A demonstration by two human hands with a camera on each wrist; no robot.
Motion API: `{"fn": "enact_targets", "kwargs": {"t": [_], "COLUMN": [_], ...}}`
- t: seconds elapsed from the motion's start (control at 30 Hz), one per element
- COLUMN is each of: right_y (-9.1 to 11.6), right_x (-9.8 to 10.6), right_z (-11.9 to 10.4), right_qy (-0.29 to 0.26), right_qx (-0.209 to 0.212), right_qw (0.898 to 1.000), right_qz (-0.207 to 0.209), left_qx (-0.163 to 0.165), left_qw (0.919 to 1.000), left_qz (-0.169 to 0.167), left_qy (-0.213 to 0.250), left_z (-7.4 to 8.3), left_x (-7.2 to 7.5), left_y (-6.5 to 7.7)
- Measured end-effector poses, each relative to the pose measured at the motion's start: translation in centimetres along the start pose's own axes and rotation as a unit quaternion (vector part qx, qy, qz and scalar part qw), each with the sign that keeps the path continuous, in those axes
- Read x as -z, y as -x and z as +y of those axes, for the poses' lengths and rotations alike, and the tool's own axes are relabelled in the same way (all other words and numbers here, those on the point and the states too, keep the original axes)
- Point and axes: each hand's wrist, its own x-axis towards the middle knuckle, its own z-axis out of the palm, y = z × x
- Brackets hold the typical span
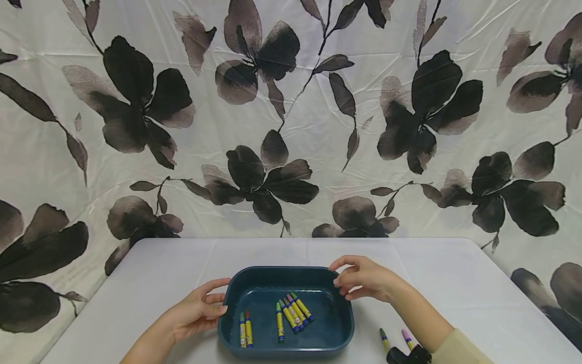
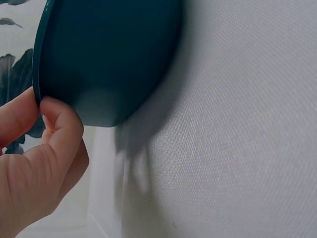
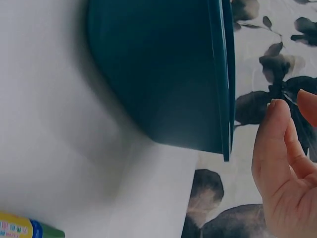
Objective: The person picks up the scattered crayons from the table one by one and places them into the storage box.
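Observation:
A dark teal rectangular tray (image 1: pixel 286 279) with rounded corners sits on the table in the head view. Two crayons, one green (image 1: pixel 243 329) and one brown-red (image 1: pixel 248 329), lie at its left side; several more crayons (image 1: pixel 292 314) lie grouped near its middle. At the left end, my left hand (image 1: pixel 197 312) pinches the tray's rim between thumb and fingers, as the left wrist view shows closely. My right hand (image 1: pixel 367 279) is by the back right corner, fingers loosely bent. In the right wrist view its fingertips (image 3: pixel 277 111) stand apart from the rim, holding nothing.
On the table's front right, a green crayon (image 1: pixel 384 339) and a purple crayon (image 1: pixel 407 339) lie beside a black object (image 1: pixel 397 357) near the right sleeve (image 1: pixel 459 349). A white floral cloth (image 1: pixel 318 116) hangs behind the white table (image 1: pixel 182 258).

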Motion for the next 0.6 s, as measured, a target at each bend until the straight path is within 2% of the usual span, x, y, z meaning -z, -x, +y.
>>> {"fn": "enact_targets", "kwargs": {"t": [0.6], "right_y": [2.1], "right_x": [2.7], "right_z": [0.8], "right_qy": [0.017], "right_qx": [0.001], "right_qw": [1.000], "right_qz": [0.009], "left_qx": [0.001], "left_qw": [1.0000], "left_qz": [0.005], "left_qy": [0.001], "left_z": [0.0], "left_x": [-0.1], "left_y": [0.1]}}
